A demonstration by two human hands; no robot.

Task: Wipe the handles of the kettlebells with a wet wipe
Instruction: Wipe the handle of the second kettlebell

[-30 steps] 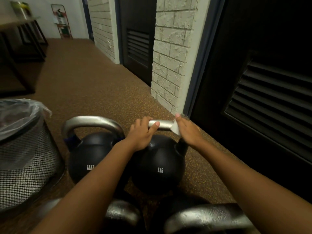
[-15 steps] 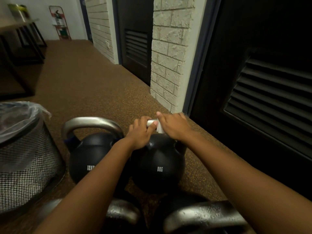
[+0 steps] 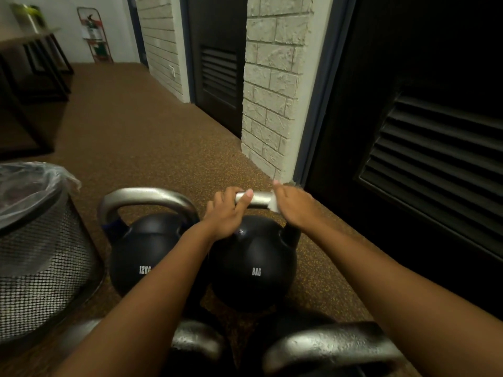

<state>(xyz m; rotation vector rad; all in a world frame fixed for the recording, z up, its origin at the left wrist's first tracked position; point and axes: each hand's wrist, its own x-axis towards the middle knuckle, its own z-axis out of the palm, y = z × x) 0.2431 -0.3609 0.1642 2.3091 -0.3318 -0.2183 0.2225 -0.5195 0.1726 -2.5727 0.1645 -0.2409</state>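
A black kettlebell marked 8KG (image 3: 253,263) stands on the floor, and its silver handle (image 3: 260,198) shows between my two hands. My left hand (image 3: 227,213) grips the handle's left end. My right hand (image 3: 295,205) presses a white wet wipe (image 3: 273,204) around the right end of the same handle. To the left stands a 12KG kettlebell (image 3: 141,257) with a bare silver handle (image 3: 147,197). Two more kettlebell handles (image 3: 332,346) lie at the bottom edge, partly hidden by my forearms.
A mesh waste bin (image 3: 40,262) lined with a clear bag stands at the left. A white brick pillar (image 3: 272,91) and dark louvred doors (image 3: 435,159) run along the right. Brown speckled flooring (image 3: 130,137) stretches ahead toward a table at the far left.
My right hand slid left along the 8KG handle to meet my left hand, then slid back to the right end with the wipe. My left hand kept its grip.
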